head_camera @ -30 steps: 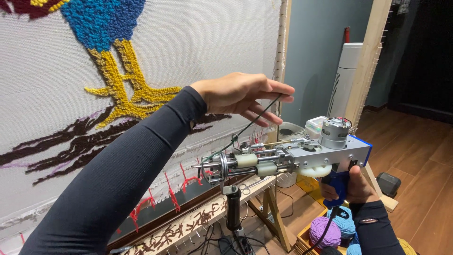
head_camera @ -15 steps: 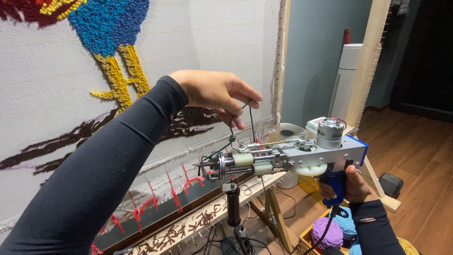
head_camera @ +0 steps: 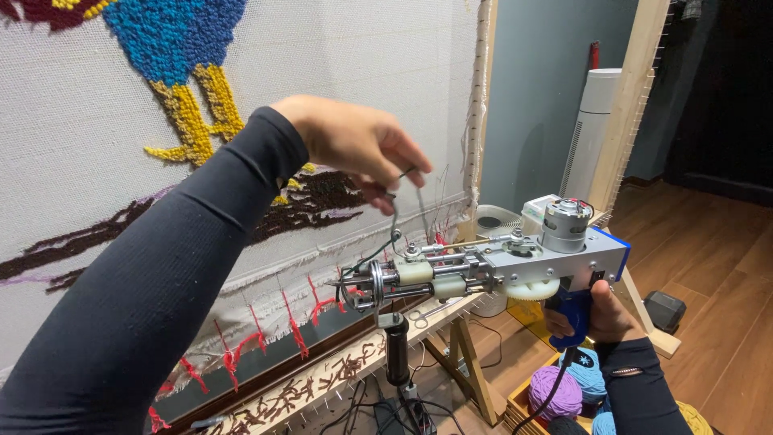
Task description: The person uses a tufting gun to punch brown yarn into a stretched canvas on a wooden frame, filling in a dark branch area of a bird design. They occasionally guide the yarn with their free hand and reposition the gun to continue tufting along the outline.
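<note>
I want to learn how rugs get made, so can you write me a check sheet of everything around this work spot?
Surface: pale stretched cloth on a wooden frame, tufted with blue, yellow and dark brown yarn shapes.
Job's things: silver and blue handheld tufting machine; thin dark threading wire running down to its front.
Clutter: purple and blue yarn balls in a box below; dark yarn scraps along the frame's lower rail.
Hands: left hand pinches the wire above the machine; right hand grips the blue handle.
Cables: black cord hanging from the handle; tangled cords on the floor.
Surroundings: white tower-shaped appliance, grey-blue wall, wooden floor.
</note>
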